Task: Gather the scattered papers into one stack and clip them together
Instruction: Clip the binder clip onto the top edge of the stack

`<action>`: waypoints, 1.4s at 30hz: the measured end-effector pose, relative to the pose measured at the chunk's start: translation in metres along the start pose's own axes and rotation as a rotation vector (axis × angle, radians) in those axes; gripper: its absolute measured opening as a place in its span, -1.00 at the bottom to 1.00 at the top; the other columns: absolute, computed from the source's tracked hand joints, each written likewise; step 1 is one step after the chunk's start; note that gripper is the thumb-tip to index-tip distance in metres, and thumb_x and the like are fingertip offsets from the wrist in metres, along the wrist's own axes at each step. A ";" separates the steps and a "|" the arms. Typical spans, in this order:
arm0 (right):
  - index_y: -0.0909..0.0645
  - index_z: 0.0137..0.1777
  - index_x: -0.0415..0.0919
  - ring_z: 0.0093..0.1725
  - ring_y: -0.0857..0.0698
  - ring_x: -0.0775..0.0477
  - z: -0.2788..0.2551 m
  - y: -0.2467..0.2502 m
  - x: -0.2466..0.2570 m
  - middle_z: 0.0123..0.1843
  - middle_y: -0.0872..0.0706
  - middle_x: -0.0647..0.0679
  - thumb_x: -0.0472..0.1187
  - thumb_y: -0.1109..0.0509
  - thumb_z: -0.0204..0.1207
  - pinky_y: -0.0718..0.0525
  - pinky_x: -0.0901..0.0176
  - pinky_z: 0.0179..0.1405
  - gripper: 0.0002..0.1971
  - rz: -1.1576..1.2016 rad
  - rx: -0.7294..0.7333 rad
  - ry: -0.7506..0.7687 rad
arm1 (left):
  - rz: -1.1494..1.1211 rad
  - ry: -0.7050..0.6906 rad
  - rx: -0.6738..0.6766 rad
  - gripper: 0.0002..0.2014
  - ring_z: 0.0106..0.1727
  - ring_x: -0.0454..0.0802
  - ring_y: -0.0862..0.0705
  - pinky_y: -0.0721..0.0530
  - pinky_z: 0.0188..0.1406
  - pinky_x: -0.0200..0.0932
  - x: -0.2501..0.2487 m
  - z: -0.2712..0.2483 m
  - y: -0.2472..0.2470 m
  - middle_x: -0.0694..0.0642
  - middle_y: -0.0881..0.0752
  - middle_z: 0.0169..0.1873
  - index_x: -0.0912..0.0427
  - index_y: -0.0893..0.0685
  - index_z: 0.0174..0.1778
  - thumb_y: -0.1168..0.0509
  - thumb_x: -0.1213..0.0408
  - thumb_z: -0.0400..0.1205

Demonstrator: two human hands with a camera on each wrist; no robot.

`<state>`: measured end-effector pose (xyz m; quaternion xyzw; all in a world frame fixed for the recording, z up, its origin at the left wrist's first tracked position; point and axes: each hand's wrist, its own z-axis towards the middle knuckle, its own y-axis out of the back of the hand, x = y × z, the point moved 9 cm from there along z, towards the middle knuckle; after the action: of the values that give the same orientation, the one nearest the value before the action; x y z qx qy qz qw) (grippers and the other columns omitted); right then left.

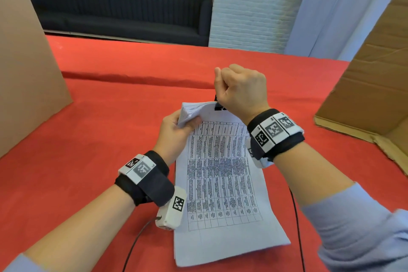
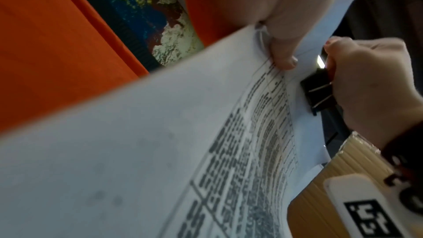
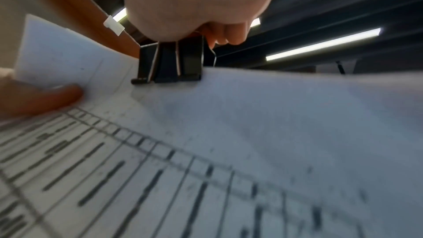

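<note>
Head view: left hand (image 1: pixel 174 131) pinches the paper stack (image 1: pixel 220 179) at its far corner; right hand (image 1: pixel 240 90) squeezes the binder clip (image 3: pixel 170 62) onto the stack's far edge. Clipping is underway; next, probably release the clip's handles.

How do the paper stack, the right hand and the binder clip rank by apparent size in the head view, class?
1. paper stack, clearly largest.
2. right hand.
3. binder clip, smallest, though the hand hides most of it, so only its visible part is ranked.
</note>
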<state>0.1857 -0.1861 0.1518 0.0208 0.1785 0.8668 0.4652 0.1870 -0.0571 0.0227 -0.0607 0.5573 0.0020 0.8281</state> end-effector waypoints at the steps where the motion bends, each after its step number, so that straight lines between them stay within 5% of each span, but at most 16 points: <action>1: -0.38 -0.60 -0.15 -0.68 -0.34 -0.10 0.000 -0.003 0.001 -0.62 -0.40 -0.04 -0.17 -0.33 0.53 -0.14 0.26 -0.60 -0.56 0.027 0.021 -0.003 | -0.004 -0.004 0.001 -0.77 -0.18 -0.35 -0.70 -0.64 -0.12 -0.40 -0.001 0.001 0.001 -0.21 -0.80 -0.26 -0.02 -0.69 -0.09 -0.32 0.46 0.58; 6: -0.24 -0.55 -0.11 -0.55 -0.34 -0.13 0.005 -0.023 -0.008 -0.54 -0.34 0.04 -0.08 -0.20 0.60 -0.28 0.15 -0.53 -0.54 0.050 0.277 -0.130 | -0.017 -0.029 0.006 -0.78 -0.11 -0.28 -0.73 -0.67 -0.04 -0.35 -0.007 0.004 0.003 -0.24 -0.81 -0.24 -0.01 -0.70 -0.09 -0.32 0.45 0.59; 9: -0.43 -0.50 -0.16 -0.40 -0.53 -0.13 -0.002 -0.037 -0.011 -0.49 -0.50 0.03 0.19 -0.06 0.63 -0.48 0.07 -0.37 -0.44 0.065 0.582 -0.170 | -0.028 -0.016 -0.007 -0.81 -0.19 -0.30 -0.72 -0.68 -0.12 -0.36 -0.005 0.003 0.005 -0.19 -0.81 -0.28 0.03 -0.68 -0.12 -0.30 0.45 0.59; 11: -0.69 -0.04 0.05 -0.03 -0.65 0.00 -0.016 -0.036 -0.022 -0.14 -0.69 0.10 0.40 0.01 0.54 -0.56 0.01 -0.02 -0.44 0.196 0.666 -0.249 | -0.014 0.006 -0.047 -0.84 -0.24 -0.29 -0.71 -0.68 -0.16 -0.32 -0.001 0.005 0.015 -0.11 -0.77 -0.25 0.06 -0.67 -0.12 -0.31 0.44 0.59; 13: -0.39 0.52 0.19 0.43 -0.47 0.04 -0.046 -0.030 -0.054 0.41 -0.56 0.04 0.46 -0.15 0.44 -0.40 -0.02 0.40 -0.31 0.318 0.620 -0.457 | -0.035 0.045 -0.103 -0.86 -0.26 -0.24 -0.72 -0.69 -0.14 -0.24 0.003 0.010 0.029 -0.01 -0.75 -0.21 0.08 -0.66 -0.11 -0.32 0.44 0.58; 15: -0.17 0.66 0.01 0.58 -0.35 0.02 -0.101 -0.028 -0.087 0.62 -0.35 -0.02 0.36 -0.41 0.38 -0.30 0.04 0.55 -0.08 0.474 0.601 -0.838 | -0.055 0.067 -0.132 -0.86 -0.25 -0.20 -0.72 -0.70 -0.12 -0.20 0.000 0.017 0.041 -0.05 -0.77 -0.23 0.08 -0.65 -0.10 -0.31 0.44 0.59; 19: -0.51 0.41 -0.36 0.28 -0.69 -0.31 -0.190 -0.055 -0.066 0.30 -0.72 -0.30 0.12 -0.43 0.43 -0.63 -0.23 0.32 -0.32 1.119 0.661 -1.372 | 0.005 0.101 -0.169 -0.88 -0.15 -0.07 -0.73 -0.70 -0.06 -0.13 0.002 0.045 0.050 0.03 -0.73 -0.12 0.17 -0.57 0.06 -0.28 0.39 0.63; 21: -0.54 0.35 -0.35 0.16 -0.73 -0.25 -0.194 -0.069 -0.070 0.18 -0.76 -0.22 0.11 -0.39 0.53 -0.69 -0.24 0.20 -0.42 1.059 0.663 -1.385 | 0.158 0.178 -0.169 -0.73 0.11 0.14 -0.66 -0.60 0.13 0.02 0.023 0.063 0.051 0.13 -0.66 0.03 0.24 -0.47 0.23 -0.23 0.21 0.67; 24: -0.47 0.21 -0.22 -0.22 -0.57 -0.01 -0.215 -0.092 -0.070 -0.18 -0.58 0.00 0.30 -0.36 0.47 -0.54 0.07 -0.29 -0.40 0.787 0.951 -1.364 | 0.436 0.527 -0.072 -0.41 0.29 0.22 -0.52 -0.49 0.29 0.06 0.094 0.062 0.056 0.26 -0.51 0.33 0.27 -0.20 0.53 -0.18 0.04 0.67; 26: -0.47 0.37 -0.34 0.05 -0.68 -0.19 -0.244 -0.101 -0.069 0.12 -0.68 -0.20 0.32 -0.35 0.47 -0.63 -0.01 -0.01 -0.25 0.685 1.126 -1.442 | 0.549 0.663 0.067 -0.34 0.19 0.12 -0.55 -0.55 0.24 -0.01 0.137 0.051 0.053 0.10 -0.52 0.27 0.21 -0.18 0.57 -0.27 0.17 0.58; 29: -0.34 0.58 -0.31 0.46 -0.54 -0.27 -0.260 -0.107 -0.065 0.55 -0.49 -0.22 0.46 -0.27 0.36 -0.50 -0.14 0.45 -0.01 0.688 1.190 -1.483 | 0.554 0.662 0.178 -0.40 0.28 0.19 -0.56 -0.55 0.37 0.22 0.170 0.050 0.051 0.11 -0.51 0.28 0.15 -0.17 0.56 -0.19 0.44 0.60; 31: -0.34 0.59 -0.24 0.46 -0.55 -0.27 -0.261 -0.107 -0.059 0.57 -0.48 -0.19 0.58 -0.26 0.11 -0.48 -0.21 0.48 0.17 0.747 1.184 -1.544 | 0.576 0.707 0.201 -0.30 0.31 0.33 -0.58 -0.54 0.33 0.36 0.188 0.056 0.061 0.20 -0.48 0.37 0.04 0.03 0.64 -0.13 0.48 0.64; 34: -0.30 0.61 -0.28 0.48 -0.52 -0.27 -0.252 -0.101 -0.056 0.55 -0.47 -0.13 0.36 -0.16 0.54 -0.44 -0.11 0.52 -0.16 0.697 1.130 -1.506 | 0.591 0.740 0.214 -0.28 0.32 0.32 -0.58 -0.59 0.28 0.34 0.198 0.062 0.071 0.24 -0.36 0.55 -0.01 0.11 0.66 -0.12 0.42 0.66; 37: -0.33 0.61 -0.23 0.46 -0.55 -0.25 -0.258 -0.102 -0.058 0.55 -0.50 -0.19 0.38 -0.15 0.52 -0.47 -0.20 0.50 -0.17 0.736 1.118 -1.544 | 0.643 0.724 0.233 -0.31 0.34 0.27 -0.55 -0.60 0.29 0.21 0.160 0.046 0.058 0.20 -0.31 0.58 0.09 0.15 0.66 -0.09 0.39 0.69; 40: -0.35 0.60 -0.21 0.46 -0.55 -0.26 -0.269 -0.115 -0.066 0.55 -0.51 -0.20 0.42 -0.15 0.44 -0.48 -0.25 0.48 -0.12 0.756 1.134 -1.567 | 0.616 0.720 0.241 -0.35 0.28 0.24 -0.58 -0.65 0.17 0.15 0.158 0.044 0.058 0.17 -0.41 0.51 0.11 0.06 0.66 -0.09 0.41 0.70; 42: -0.37 0.58 -0.25 0.44 -0.57 -0.30 -0.270 -0.123 -0.076 0.52 -0.53 -0.24 0.38 -0.14 0.49 -0.50 -0.27 0.45 -0.16 0.709 1.110 -1.580 | 0.477 0.755 0.222 -0.42 0.36 0.28 -0.54 -0.57 0.31 0.19 0.153 0.039 0.050 0.21 -0.44 0.49 0.18 -0.09 0.63 -0.07 0.50 0.69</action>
<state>0.2724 -0.2639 -0.1318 0.8488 0.1805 0.4884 0.0921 0.2774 -0.0133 -0.1091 0.1618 0.8151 0.1105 0.5452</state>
